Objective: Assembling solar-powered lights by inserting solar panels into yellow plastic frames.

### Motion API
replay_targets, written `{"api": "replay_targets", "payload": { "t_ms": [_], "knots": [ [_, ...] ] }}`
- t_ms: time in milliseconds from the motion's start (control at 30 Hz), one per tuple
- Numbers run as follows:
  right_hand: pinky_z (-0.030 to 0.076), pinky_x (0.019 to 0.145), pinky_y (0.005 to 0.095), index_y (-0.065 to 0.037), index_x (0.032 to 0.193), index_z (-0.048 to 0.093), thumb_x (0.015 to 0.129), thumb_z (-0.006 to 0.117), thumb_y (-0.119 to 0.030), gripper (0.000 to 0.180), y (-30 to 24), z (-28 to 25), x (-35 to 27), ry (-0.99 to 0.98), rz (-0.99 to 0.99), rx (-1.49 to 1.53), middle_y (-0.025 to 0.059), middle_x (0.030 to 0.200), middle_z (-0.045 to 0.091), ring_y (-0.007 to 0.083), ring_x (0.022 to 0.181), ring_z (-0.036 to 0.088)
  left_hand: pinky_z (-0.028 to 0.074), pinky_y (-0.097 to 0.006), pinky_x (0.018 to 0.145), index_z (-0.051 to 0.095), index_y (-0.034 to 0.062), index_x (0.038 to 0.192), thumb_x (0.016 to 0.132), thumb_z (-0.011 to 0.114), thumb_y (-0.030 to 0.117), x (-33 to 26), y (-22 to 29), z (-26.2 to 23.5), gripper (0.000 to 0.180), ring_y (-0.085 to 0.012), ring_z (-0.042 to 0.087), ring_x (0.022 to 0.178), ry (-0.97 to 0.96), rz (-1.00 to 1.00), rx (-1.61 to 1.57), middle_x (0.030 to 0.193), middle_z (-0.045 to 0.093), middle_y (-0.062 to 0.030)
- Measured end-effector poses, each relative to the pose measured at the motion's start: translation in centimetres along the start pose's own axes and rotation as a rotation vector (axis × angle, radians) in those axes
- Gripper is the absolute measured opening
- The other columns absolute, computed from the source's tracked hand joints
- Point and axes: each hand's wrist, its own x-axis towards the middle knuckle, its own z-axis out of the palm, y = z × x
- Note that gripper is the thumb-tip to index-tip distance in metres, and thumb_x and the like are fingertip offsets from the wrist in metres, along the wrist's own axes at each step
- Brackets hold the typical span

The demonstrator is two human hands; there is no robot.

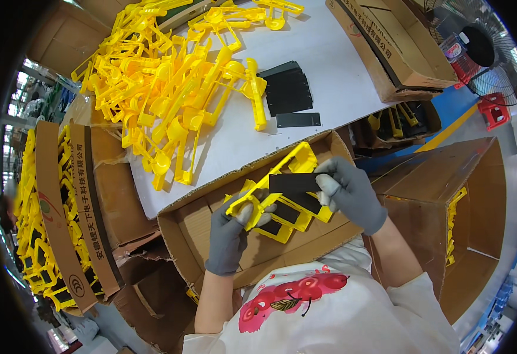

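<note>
Your left hand [228, 233] grips the long yellow plastic frame [254, 192] over the brown cardboard box [195, 231], your right hand [354, 197] pinches the black rectangular sheet [291, 183] (by one end), so align them squarely.

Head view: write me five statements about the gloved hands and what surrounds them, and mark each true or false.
1. The left grey-gloved hand holds a long yellow plastic frame. True.
2. The right grey-gloved hand hangs empty. False: it grips a flat black rectangular panel.
3. A heap of yellow plastic frames lies on the white table. True.
4. The stack of thin black plates lies left of the heap. False: it lies right of it.
5. An open brown cardboard box beneath the hands contains more yellow frames. True.
</note>
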Motion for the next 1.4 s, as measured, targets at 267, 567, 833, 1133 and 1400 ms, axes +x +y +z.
{"api": "replay_targets", "payload": {
  "t_ms": [267,567,833,1133,1400],
  "knots": [
    [0.044,0.053,0.0205,-0.001,0.102,0.064,0.086,0.065,-0.011,0.019,-1.3,0.2,0.4,-0.042,-0.159,-0.381,0.0071,0.071,0.064,0.0055,0.06,0.057,0.06,-0.029,0.068,0.055,-0.0065,0.121,0.091,0.057,0.009,0.0,-0.1,-0.4,0.034,-0.027,0.069,0.082,0.01,-0.056,0.05,0.105,0.064,-0.0192],
    [0.052,0.064,0.0286,-0.004,0.103,0.066,0.086,0.066,-0.015,0.021,-1.4,-0.4,0.8,-0.077,-0.141,-0.387,0.0149,0.082,0.068,0.0211,0.07,0.067,0.059,-0.026,0.063,0.056,-0.0068,0.119,0.089,0.059,0.011,0.1,-0.1,0.0,0.035,-0.0229,0.069,0.078,0.011,-0.039,0.108,0.102,0.065,-0.0175],
    [0.048,0.057,0.026,-0.003,0.1,0.067,0.085,0.066,-0.013,0.018,-0.5,0.6,0.8,0.003,-0.286,-0.52,0.0131,0.076,0.067,0.0165,0.062,0.063,0.059,-0.025,0.061,0.056,-0.0073,0.118,0.089,0.058,0.009,0.3,-0.4,0.2,0.033,-0.0217,0.069,0.076,0.022,-0.009,0.19,0.1,0.064,-0.0176],
    [0.045,0.049,0.0244,-0.001,0.095,0.068,0.085,0.067,-0.014,0.017,-0.9,0.5,0.5,0.049,-0.329,-0.6,0.0131,0.07,0.066,0.0124,0.053,0.061,0.056,-0.022,0.056,0.058,-0.0081,0.114,0.087,0.061,0.013,0.3,-0.2,0.5,0.035,-0.019,0.068,0.072,0.005,-0.047,0.142,0.098,0.065,-0.0163],
    [0.045,0.049,0.026,0.0,0.094,0.068,0.085,0.067,-0.014,0.017,-1.1,1.0,0.5,0.054,-0.319,-0.683,0.0138,0.069,0.065,0.016,0.053,0.062,0.053,-0.022,0.054,0.062,-0.0051,0.11,0.085,0.063,0.01,0.0,0.0,1.2,0.029,-0.0153,0.065,0.07,0.028,-0.029,0.121,0.091,0.065,-0.0111]
  ]
}}
